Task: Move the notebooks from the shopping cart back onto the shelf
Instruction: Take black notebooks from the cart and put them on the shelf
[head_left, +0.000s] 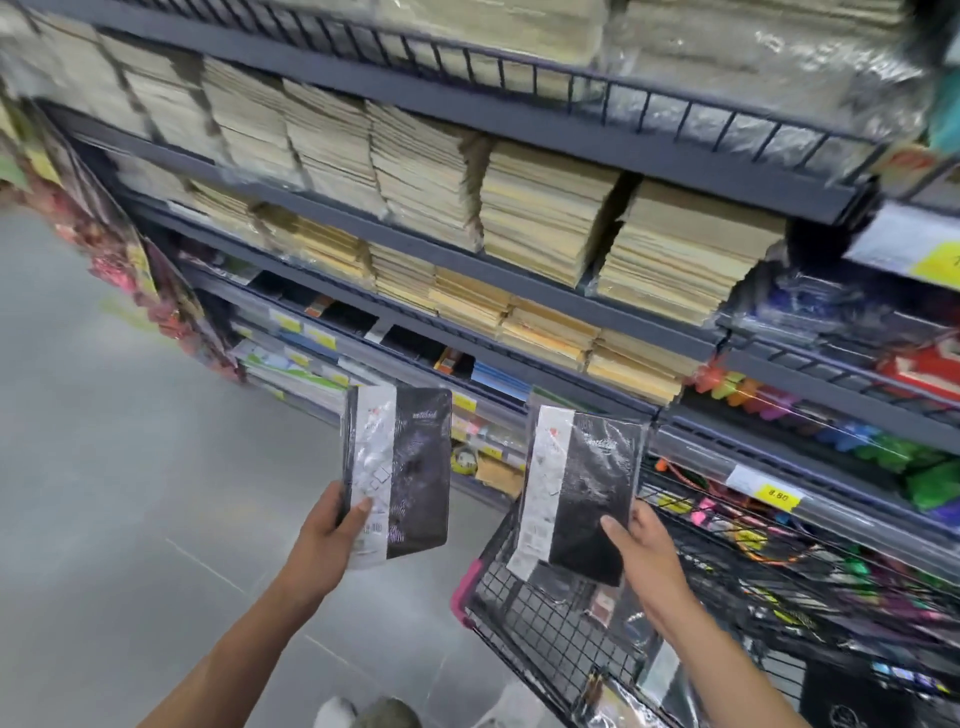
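Observation:
My left hand (332, 525) grips a black notebook with a white band, wrapped in clear plastic (410, 467), by its lower left corner. My right hand (641, 545) holds a second, matching black notebook (587, 493) by its lower right edge, above the shopping cart. Both notebooks stand upright in front of the shelf. The black wire shopping cart (524, 618) with a pink corner sits at the lower right and holds more wrapped items. A shelf row with black notebooks (410, 340) lies behind and above the left notebook.
The dark metal shelf unit (467, 260) fills the upper view with several stacks of tan paper pads (545, 218). Yellow price tags (776, 493) line the shelf edges. Colourful stationery hangs at right. Grey floor (130, 493) spreads to the left. My shoes show at the bottom.

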